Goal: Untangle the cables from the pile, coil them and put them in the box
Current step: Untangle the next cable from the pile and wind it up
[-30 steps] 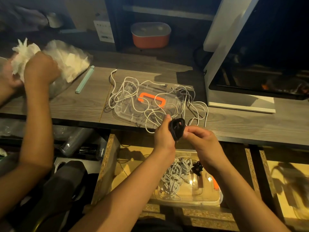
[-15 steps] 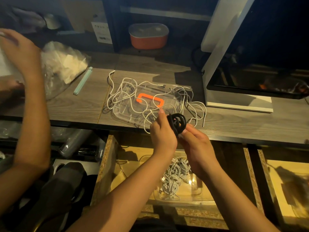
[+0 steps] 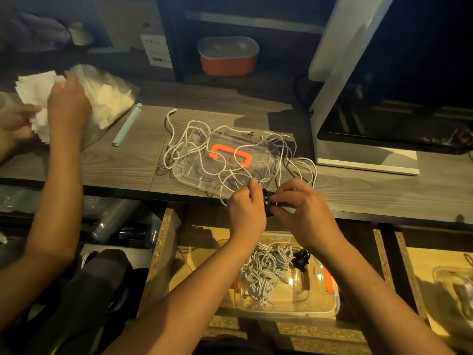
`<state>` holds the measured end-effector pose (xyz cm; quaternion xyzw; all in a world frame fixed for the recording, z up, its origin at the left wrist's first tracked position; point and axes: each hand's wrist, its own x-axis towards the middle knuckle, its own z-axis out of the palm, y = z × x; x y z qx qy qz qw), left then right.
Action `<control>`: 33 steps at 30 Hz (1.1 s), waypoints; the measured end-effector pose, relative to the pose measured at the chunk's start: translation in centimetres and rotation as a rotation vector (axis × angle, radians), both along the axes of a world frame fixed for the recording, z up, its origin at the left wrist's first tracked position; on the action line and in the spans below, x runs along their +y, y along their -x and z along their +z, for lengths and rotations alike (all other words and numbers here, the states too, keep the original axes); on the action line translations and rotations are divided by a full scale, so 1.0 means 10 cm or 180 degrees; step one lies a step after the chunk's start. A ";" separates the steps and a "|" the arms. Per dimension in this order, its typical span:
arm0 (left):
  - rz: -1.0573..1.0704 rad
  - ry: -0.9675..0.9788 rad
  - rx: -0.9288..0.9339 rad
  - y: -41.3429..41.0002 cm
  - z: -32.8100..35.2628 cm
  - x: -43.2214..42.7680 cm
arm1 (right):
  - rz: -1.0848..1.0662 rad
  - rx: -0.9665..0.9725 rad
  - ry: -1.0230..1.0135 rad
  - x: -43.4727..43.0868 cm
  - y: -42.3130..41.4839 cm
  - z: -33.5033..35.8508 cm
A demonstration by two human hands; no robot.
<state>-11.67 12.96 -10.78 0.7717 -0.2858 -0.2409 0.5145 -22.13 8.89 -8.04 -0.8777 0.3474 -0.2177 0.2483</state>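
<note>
A small black cable coil point(image 3: 267, 201) is held between both hands just above the front edge of the desk point(image 3: 110, 167). The left hand point(image 3: 245, 211) is curled around the coil's left side, with the thumb raised against it. The right hand point(image 3: 303, 211) is closed on the coil's right side, where it is pinched by the fingertips. Most of the coil is hidden by the fingers.

Just behind the hands, a loose pile of white cables point(image 3: 220, 175) is spread over a clear lid point(image 3: 180, 172) with an orange handle point(image 3: 230, 153), lying flat on the desk. Some loops spill off the lid to the right.

Below the desk edge, a clear box point(image 3: 307, 312) is seen in an open wooden compartment. Coiled pale cables point(image 3: 263, 274) are bunched in its left part, and a second black coil point(image 3: 300, 260) lies just beside them.

At the far left, white paper point(image 3: 33, 88) is gripped by another person's hand point(image 3: 67, 103) at a plastic bag point(image 3: 110, 98). A mint-green stick point(image 3: 126, 124) lies near the bag. An orange container point(image 3: 227, 58) stands on a shelf behind.
</note>
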 end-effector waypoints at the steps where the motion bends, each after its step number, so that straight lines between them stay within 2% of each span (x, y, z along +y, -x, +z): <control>1: -0.0007 -0.0019 0.0045 0.01 0.01 0.00 | 0.0014 0.0025 0.0006 -0.01 0.00 0.00; 8: -0.0016 -0.0147 0.0237 0.04 0.00 0.01 | 0.0523 0.0177 0.0269 -0.07 0.03 -0.05; 14: -0.0038 -0.0105 0.0566 -0.05 0.00 -0.06 | 0.0357 0.0037 0.0065 -0.02 -0.02 -0.02; 16: -0.0101 0.0039 0.0522 -0.06 -0.04 -0.03 | -0.0027 -0.0318 -0.0427 0.01 -0.06 -0.02; 17: -0.0144 0.0229 0.0362 -0.06 -0.06 -0.02 | -0.0355 -0.0658 -0.0933 0.03 -0.09 0.00; 20: -0.0302 0.0962 -0.0531 -0.10 -0.09 -0.03 | -0.1249 -0.2245 -0.3109 0.04 -0.19 0.14; 21: -0.0379 0.1049 -0.0719 -0.12 -0.10 -0.07 | -0.1343 -0.2532 -0.3440 0.02 -0.20 0.16; 22: -0.0422 0.1094 -0.0826 -0.14 -0.11 -0.09 | -0.1359 -0.2506 -0.3461 0.00 -0.21 0.18; 24: -0.0205 0.0961 -0.0365 -0.13 -0.02 -0.08 | -0.1075 -0.1909 -0.2646 -0.01 -0.21 0.18; 26: 0.0202 0.0540 0.0566 -0.07 0.04 -0.08 | -0.0589 -0.1396 -0.1917 0.00 -0.21 0.16; 30: 0.0621 0.0256 0.2016 -0.01 0.04 -0.11 | 0.0191 -0.0661 -0.1015 -0.03 -0.16 0.13; 32: 0.0641 0.0160 0.2512 -0.01 0.01 -0.13 | 0.0410 -0.0390 -0.0611 -0.07 -0.12 0.10; 33: 0.0610 0.0085 0.2581 -0.02 0.01 -0.13 | 0.0458 -0.0232 -0.0304 -0.09 -0.10 0.09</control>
